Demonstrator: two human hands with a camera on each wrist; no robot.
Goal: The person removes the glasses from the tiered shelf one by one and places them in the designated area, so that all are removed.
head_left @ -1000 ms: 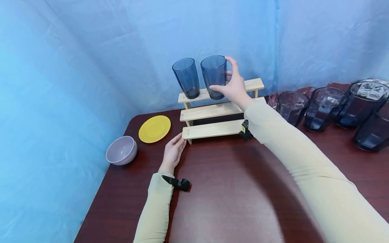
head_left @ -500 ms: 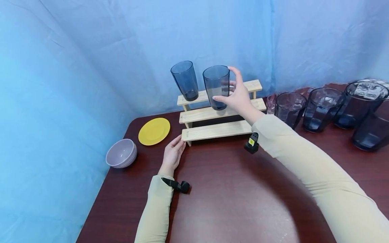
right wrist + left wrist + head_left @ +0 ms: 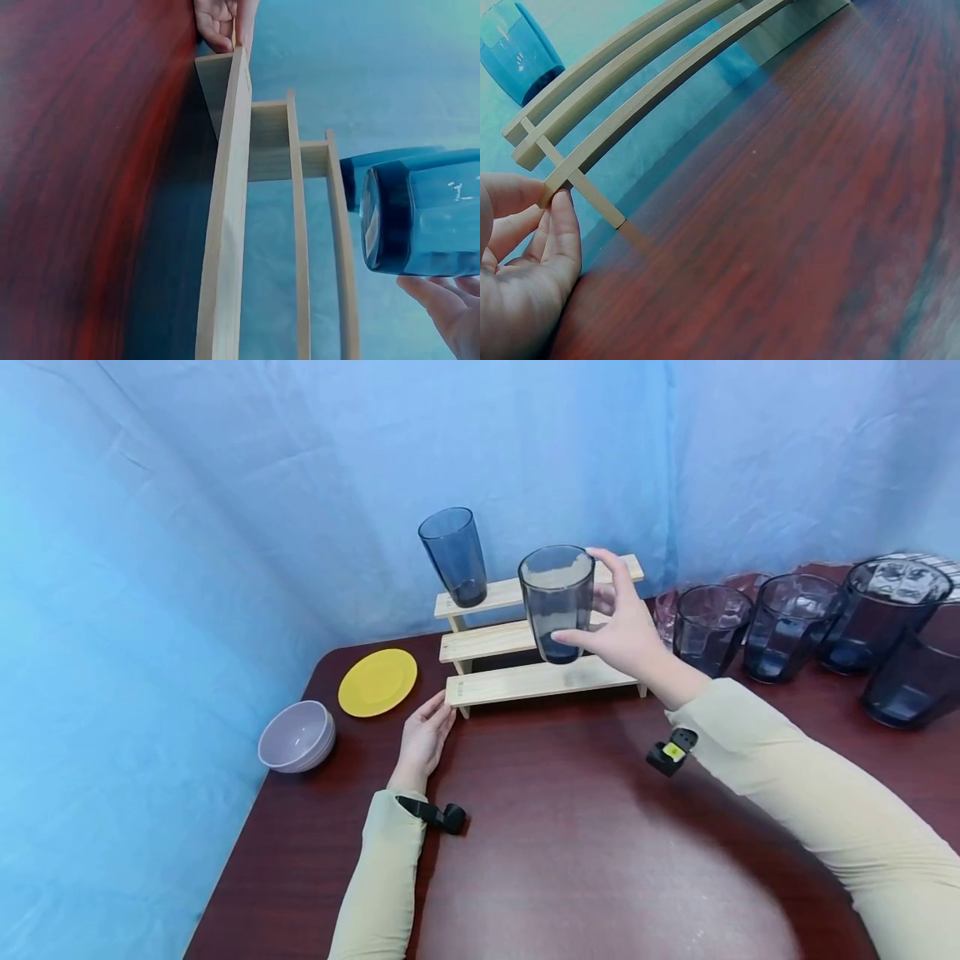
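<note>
My right hand [image 3: 626, 622] grips a blue-grey glass tumbler [image 3: 557, 606] by its side, thumb in front and fingers behind. The tumbler hangs in the air, overlapping the lower boards of a three-step wooden rack [image 3: 540, 681] in the head view. A second blue tumbler [image 3: 455, 558] stands on the rack's top step at the left. My left hand [image 3: 425, 735] pinches the left end of the lowest step, as the left wrist view shows, with thumb and fingers [image 3: 565, 225] at the board's end. In the right wrist view the held tumbler [image 3: 435, 217] is seen base-first beside the rack.
A yellow plate [image 3: 377, 682] and a lilac bowl [image 3: 297, 737] sit on the dark red table [image 3: 525, 827] left of the rack. Several dark glasses [image 3: 791, 627] stand at the right. A blue curtain [image 3: 360, 468] hangs behind.
My right hand has carried the tumbler from over the top step down, rightward and toward me. My left hand stays on the lowest step's end; the other tumbler remains in place.
</note>
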